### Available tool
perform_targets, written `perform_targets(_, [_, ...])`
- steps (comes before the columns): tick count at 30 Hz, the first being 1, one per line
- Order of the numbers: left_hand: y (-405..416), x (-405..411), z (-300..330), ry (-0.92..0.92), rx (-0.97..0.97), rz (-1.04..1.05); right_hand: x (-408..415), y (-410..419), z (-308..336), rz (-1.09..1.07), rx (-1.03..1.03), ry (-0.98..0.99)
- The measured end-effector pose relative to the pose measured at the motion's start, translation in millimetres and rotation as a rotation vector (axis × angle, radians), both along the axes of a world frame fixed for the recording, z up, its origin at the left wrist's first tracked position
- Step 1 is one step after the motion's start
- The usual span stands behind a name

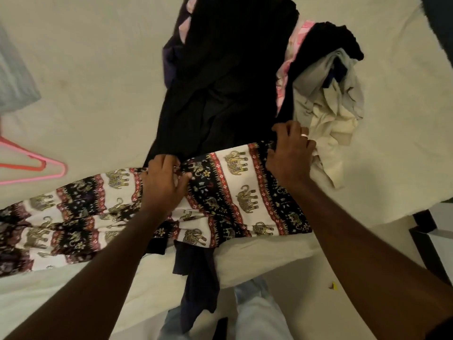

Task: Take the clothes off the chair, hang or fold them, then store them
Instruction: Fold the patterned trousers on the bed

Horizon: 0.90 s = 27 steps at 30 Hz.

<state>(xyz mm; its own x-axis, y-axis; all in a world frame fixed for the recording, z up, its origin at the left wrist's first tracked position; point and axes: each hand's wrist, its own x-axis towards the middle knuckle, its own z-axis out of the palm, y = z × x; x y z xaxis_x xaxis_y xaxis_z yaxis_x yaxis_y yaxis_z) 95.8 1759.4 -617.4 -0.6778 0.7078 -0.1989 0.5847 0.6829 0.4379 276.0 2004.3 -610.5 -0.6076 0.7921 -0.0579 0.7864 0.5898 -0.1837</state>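
Now both hands are down on the white, black and red elephant-print garment (235,192), which lies stretched across the near edge of the cream-sheeted bed (98,82), its long end trailing off to the left. Left hand (163,184) sits at the garment's upper edge near the middle, fingers curled and bunching a fold of the printed cloth between fingertips and thumb. Right hand (290,153) is at the garment's top right corner, fingers bent and a little spread, tips hooked over the edge of the fabric; a pale ring (304,135) shows on one finger. Whether the thumb is under the cloth, I cannot tell.

Just behind the print lies a heap of black clothing (228,77), running up the bed, with a pink and white patterned piece (295,45) peeking out on its right side. Beside that, touching the right hand's knuckles, a crumpled cream-white garment (328,114). A dark navy piece (198,273) hangs off the bed's front edge below the print. Far left on the sheet, a pink plastic hanger (36,168), well apart from the pile.
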Motion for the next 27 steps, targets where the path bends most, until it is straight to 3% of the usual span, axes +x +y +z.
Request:
perform_targets(6, [-99.7, -23.2, 1.0, 0.040, -0.071, 0.067, -56.9, -78.8, 0.8, 0.320, 0.029, 0.132])
perform_targets(12, [-212.5, -79.1, 12.5, 0.019, -0.317, 0.109, -123.7, -180.9, -6.1, 0.809, -0.229, 0.368])
perform_targets(15, [-260.1, -104.3, 10.2, 0.036, -0.394, 0.134, -148.7, -222.4, -12.0, 0.909, -0.298, 0.253])
perform_targets(20, [-320.9, -142.6, 13.0, -0.003, -0.365, 0.230, -185.3, -271.9, -19.9, 0.856, -0.284, -0.229])
perform_targets(23, [-356.7, -175.3, 9.9, -0.040, -0.422, 0.292, -211.5, -302.9, -29.0, 0.828, -0.269, -0.113])
perform_targets(27, [-390.6, -211.3, 0.8, -0.122, -0.345, 0.427, -254.2, -356.9, -36.3, 0.908, -0.553, -0.125])
